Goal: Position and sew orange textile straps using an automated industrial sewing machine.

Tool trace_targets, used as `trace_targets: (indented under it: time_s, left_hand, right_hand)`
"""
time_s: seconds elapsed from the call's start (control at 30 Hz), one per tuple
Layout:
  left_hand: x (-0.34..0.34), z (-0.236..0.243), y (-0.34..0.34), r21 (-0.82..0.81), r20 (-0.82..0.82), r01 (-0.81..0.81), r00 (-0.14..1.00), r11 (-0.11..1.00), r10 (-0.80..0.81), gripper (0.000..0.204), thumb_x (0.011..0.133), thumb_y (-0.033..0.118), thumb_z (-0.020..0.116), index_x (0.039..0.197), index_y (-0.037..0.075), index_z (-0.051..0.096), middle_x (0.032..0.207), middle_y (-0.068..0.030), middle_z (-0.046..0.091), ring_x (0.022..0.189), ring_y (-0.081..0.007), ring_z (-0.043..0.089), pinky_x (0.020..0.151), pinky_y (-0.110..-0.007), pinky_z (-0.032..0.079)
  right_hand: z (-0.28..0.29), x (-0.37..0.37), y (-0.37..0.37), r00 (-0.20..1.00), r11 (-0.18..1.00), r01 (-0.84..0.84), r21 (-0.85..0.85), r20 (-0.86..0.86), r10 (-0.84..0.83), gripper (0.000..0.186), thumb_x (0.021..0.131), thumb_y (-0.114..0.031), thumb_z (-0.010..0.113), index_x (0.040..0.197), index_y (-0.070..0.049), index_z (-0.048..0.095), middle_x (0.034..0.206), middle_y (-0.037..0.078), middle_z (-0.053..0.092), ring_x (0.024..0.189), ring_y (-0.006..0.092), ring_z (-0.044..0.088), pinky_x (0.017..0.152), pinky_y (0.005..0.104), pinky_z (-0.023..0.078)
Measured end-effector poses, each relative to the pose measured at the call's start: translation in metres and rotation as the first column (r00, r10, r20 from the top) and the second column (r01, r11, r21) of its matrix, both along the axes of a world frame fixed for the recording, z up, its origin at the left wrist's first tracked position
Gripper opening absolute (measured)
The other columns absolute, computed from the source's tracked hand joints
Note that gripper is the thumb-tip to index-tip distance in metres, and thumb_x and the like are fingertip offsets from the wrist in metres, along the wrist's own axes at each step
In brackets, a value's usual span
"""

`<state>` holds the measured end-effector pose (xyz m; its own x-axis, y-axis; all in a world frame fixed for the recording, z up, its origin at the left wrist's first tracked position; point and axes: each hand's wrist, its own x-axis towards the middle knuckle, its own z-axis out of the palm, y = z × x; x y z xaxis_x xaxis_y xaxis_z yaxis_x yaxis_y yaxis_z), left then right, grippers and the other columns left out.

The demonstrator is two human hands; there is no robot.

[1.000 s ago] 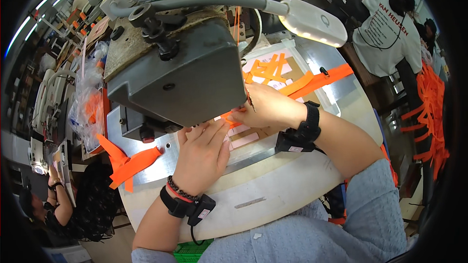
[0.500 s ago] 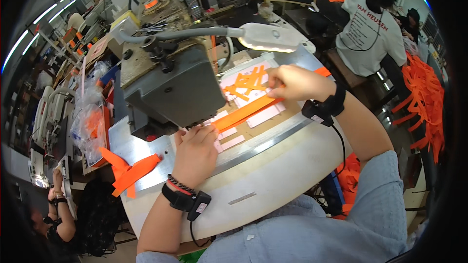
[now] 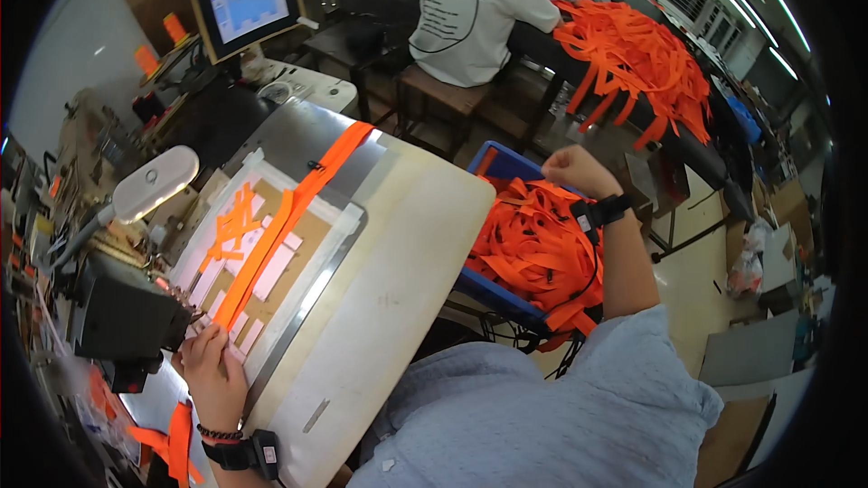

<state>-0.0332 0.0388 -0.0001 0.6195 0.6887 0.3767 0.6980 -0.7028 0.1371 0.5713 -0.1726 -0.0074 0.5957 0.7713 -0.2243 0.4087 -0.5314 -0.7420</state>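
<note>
My left hand [image 3: 211,361] lies with open fingers on the near end of a long orange strip [image 3: 260,276], beside the dark machine head [image 3: 127,316]. The strip runs diagonally over a board with pale pink pieces [image 3: 322,221]; a small black piece sits near its far end. Short orange tapes [image 3: 233,221] are heaped left of it. My right hand [image 3: 574,170] is raised at the rim of a blue bin [image 3: 484,294] full of tangled orange strips [image 3: 533,244], fingers curled closed with nothing visible in them.
A white lamp [image 3: 154,183] reaches over the machine; a screen [image 3: 245,9] stands behind. A seated person in a white shirt [image 3: 461,23] works beyond, beside a big orange pile [image 3: 646,63]. Loose orange strips [image 3: 172,443] lie at lower left; boxes [image 3: 778,248] stand far right.
The view has swung right, bringing the blue bin into sight. My right hand has left the strip and moved rightward over the bin. My left hand stays at the strip's near end.
</note>
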Motion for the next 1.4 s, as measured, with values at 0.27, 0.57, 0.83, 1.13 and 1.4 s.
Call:
trace_targets:
  time_s: [0.27, 0.57, 0.83, 1.13, 1.4]
  left_hand:
    - [-0.005, -0.003, 0.002, -0.045, -0.047, -0.013, 0.999, 0.999, 0.011, 0.030, 0.079, 0.003, 0.057, 0.108, 0.002, 0.066, 0.118, -0.0095, 0.064, 0.110, -0.0305, 0.054, 0.101, -0.048, 0.031]
    - [-0.003, 0.001, 0.000, -0.023, -0.042, 0.002, 0.999, 1.000, -0.003, 0.027, 0.081, 0.001, 0.057, 0.107, 0.003, 0.065, 0.117, -0.0103, 0.065, 0.108, -0.0300, 0.057, 0.099, -0.046, 0.033]
    - [-0.002, 0.000, 0.000, -0.006, -0.042, 0.000, 0.999, 1.000, -0.001, 0.026, 0.081, 0.001, 0.057, 0.106, 0.003, 0.066, 0.118, -0.0118, 0.065, 0.108, -0.0300, 0.059, 0.096, -0.044, 0.034]
    - [-0.009, 0.003, -0.004, -0.099, -0.063, -0.060, 0.997, 0.993, 0.054, 0.029, 0.081, 0.003, 0.057, 0.109, 0.003, 0.066, 0.121, -0.0119, 0.063, 0.113, -0.0298, 0.057, 0.101, -0.045, 0.031]
    - [-0.002, -0.002, 0.003, -0.042, -0.057, -0.008, 0.998, 0.999, 0.006, 0.028, 0.083, 0.003, 0.056, 0.109, 0.004, 0.066, 0.120, -0.0111, 0.065, 0.111, -0.0282, 0.060, 0.097, -0.046, 0.033]
  right_hand:
    - [-0.136, 0.003, -0.038, 0.974, 0.967, 0.172, -0.189, 0.178, -0.139, 0.024, 0.080, -0.020, 0.078, 0.085, 0.003, 0.073, 0.074, 0.013, 0.070, 0.069, 0.0187, 0.067, 0.068, 0.0340, 0.053]
    - [-0.159, 0.002, -0.020, 0.948, 0.920, 0.241, -0.308, 0.280, -0.154, 0.019, 0.074, -0.014, 0.078, 0.079, 0.002, 0.072, 0.083, 0.022, 0.071, 0.080, 0.0330, 0.070, 0.072, 0.0404, 0.055]
    - [-0.129, 0.006, 0.008, 0.939, 0.964, 0.113, -0.241, 0.344, -0.024, 0.016, 0.080, -0.010, 0.066, 0.073, 0.005, 0.066, 0.079, 0.027, 0.068, 0.084, 0.0399, 0.069, 0.074, 0.0428, 0.056]
    - [-0.237, 0.027, 0.078, 0.925, 0.924, 0.187, -0.334, 0.377, -0.051, 0.017, 0.079, -0.009, 0.068, 0.092, 0.000, 0.073, 0.096, 0.022, 0.071, 0.095, 0.0340, 0.070, 0.079, 0.0423, 0.056]
    - [-0.285, 0.051, 0.060, 0.979, 0.909, 0.114, -0.401, 0.202, -0.034, 0.029, 0.082, -0.020, 0.069, 0.099, 0.004, 0.069, 0.101, 0.021, 0.071, 0.090, 0.0331, 0.070, 0.077, 0.0387, 0.056]
